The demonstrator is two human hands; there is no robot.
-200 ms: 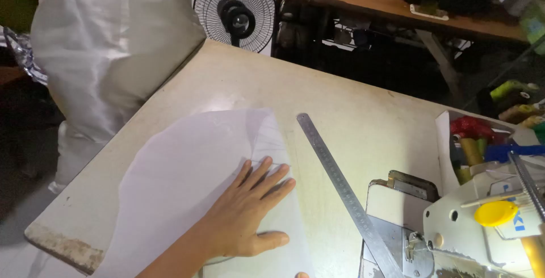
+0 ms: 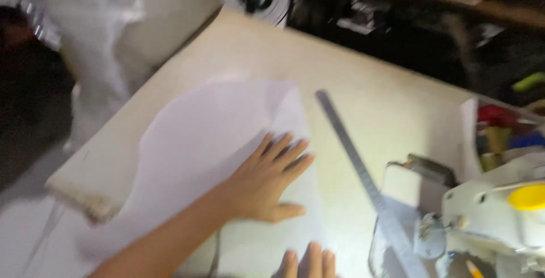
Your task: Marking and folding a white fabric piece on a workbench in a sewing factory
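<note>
The left hand [image 2: 264, 184] lies flat with fingers spread wide on the pale fabric piece [image 2: 210, 142], which covers the counter [image 2: 369, 102]. Only fingertips of the right hand [image 2: 309, 262] show – its state I cannot tell. A metal ruler [image 2: 355, 156] lies just beside, then a sewing machine [image 2: 494, 210] – behind it an open box [image 2: 468, 136] with coloured spools.

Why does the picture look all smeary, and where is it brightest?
Head view: the whole frame is motion-blurred, so the metal ruler and the sewing machine have soft edges. The brightest glare falls on the table and the white sheet under the left hand. The top right background is dark. Only fingertips of the right hand show at the bottom edge.
</note>
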